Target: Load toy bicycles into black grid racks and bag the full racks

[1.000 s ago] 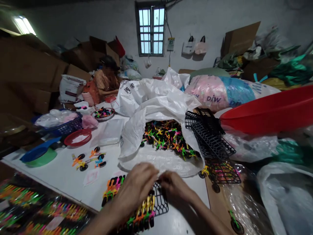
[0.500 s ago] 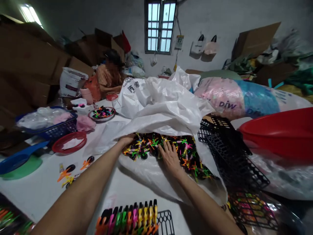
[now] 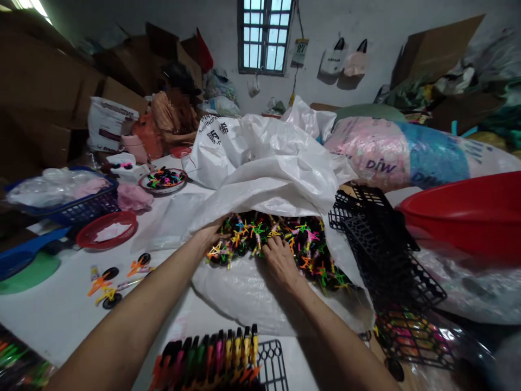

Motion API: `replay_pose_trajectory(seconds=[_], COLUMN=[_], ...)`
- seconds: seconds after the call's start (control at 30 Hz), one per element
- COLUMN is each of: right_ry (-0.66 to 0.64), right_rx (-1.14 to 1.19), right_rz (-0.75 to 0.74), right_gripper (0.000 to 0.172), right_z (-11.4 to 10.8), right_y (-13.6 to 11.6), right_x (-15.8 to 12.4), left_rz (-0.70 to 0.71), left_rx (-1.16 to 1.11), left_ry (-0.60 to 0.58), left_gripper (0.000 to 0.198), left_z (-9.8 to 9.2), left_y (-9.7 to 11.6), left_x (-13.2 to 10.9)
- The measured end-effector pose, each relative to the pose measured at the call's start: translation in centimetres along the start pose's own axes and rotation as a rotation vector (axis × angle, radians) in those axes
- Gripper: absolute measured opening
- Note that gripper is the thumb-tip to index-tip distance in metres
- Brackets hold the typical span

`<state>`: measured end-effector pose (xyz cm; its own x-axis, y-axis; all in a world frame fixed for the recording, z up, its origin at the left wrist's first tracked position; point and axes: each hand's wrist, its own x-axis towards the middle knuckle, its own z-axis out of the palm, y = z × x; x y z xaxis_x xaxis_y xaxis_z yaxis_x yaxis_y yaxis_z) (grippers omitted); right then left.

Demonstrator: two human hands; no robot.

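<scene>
A white woven sack (image 3: 280,190) lies on its side with its mouth towards me, and many small colourful plastic toy parts with black wheels (image 3: 244,239) spill in its opening. My left hand (image 3: 209,237) reaches into the left side of the mouth; its fingers are mostly hidden by the parts and the sack. At the middle of the pile, my right hand (image 3: 280,263) has its fingers curled down into the parts, so what they grip is hidden. Close to me, a row of coloured pieces (image 3: 207,355) stands upright in a black plastic grid tray (image 3: 273,361).
Loose wheeled parts (image 3: 106,285) lie left of my left forearm. Further left are a red dish (image 3: 83,238), a blue basket (image 3: 91,203) and a plate of parts (image 3: 163,187). Black grids (image 3: 378,255) and a red basin (image 3: 468,209) are right. A person (image 3: 175,117) sits behind.
My right hand's fingers went from spread over the pile to curled into it. The left hand has shifted slightly at the sack's left edge. The whole view has tilted down a little.
</scene>
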<state>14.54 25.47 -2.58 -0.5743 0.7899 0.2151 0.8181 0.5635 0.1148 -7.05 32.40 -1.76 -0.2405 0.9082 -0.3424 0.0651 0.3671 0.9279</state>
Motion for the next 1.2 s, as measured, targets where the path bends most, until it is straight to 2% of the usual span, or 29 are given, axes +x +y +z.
replay_pose_trajectory(seconds=[0.23,0.4,0.5,0.6,0.7,0.77,0.87,0.93,1.0,1.1,1.2], right_ry=[0.001,0.064,0.153,0.238,0.321,0.381,0.409,0.377,0.345,0.301,0.286], right_rx=[0.059,0.156,0.285,0.487,0.706,0.838,1.046,1.170,1.202,1.062,0.887], right_rz=[0.042,0.226,0.402,0.584,0.774,0.870,0.943,0.968,0.969,0.933,0.892], right_gripper=[0.016,0.018,0.018,0.024,0.032,0.038,0.047,0.053,0.054,0.049,0.044], right_z=[-2.6,-4.9,-4.8,-3.8,-3.0,-3.0,-3.2,-3.2,-2.9,-2.5,-2.8], right_y=[0.9,1.8,2.4,2.7,2.6,2.2,1.0,-0.3,-1.7,-3.4,-3.9], right_x=[-6.9,-13.8,-18.1,-21.4,-23.6,-24.8,-26.7,-28.0,-29.1,-30.8,-32.4], left_rz=[-0.073,-0.065,-0.002,0.121,0.269,0.346,0.574,0.753,0.839,0.934,0.988], left_rx=[0.023,0.210,0.366,0.535,0.674,0.742,0.911,1.061,1.170,1.211,1.182], left_ry=[-0.328,-0.509,-0.541,-0.525,-0.487,-0.464,-0.358,-0.282,-0.286,-0.230,-0.184], left_gripper=[0.042,0.044,0.047,0.052,0.043,0.036,0.031,0.029,0.025,0.025,0.027], left_z=[6.0,8.9,9.6,9.4,8.5,7.3,5.3,4.2,3.8,3.9,4.0], left_y=[1.3,1.7,2.1,3.2,4.5,4.7,2.7,0.0,-3.2,-7.2,-9.4], left_x=[-5.9,-11.2,-14.0,-16.5,-19.7,-22.5,-27.7,-31.1,-33.8,-35.5,-35.5])
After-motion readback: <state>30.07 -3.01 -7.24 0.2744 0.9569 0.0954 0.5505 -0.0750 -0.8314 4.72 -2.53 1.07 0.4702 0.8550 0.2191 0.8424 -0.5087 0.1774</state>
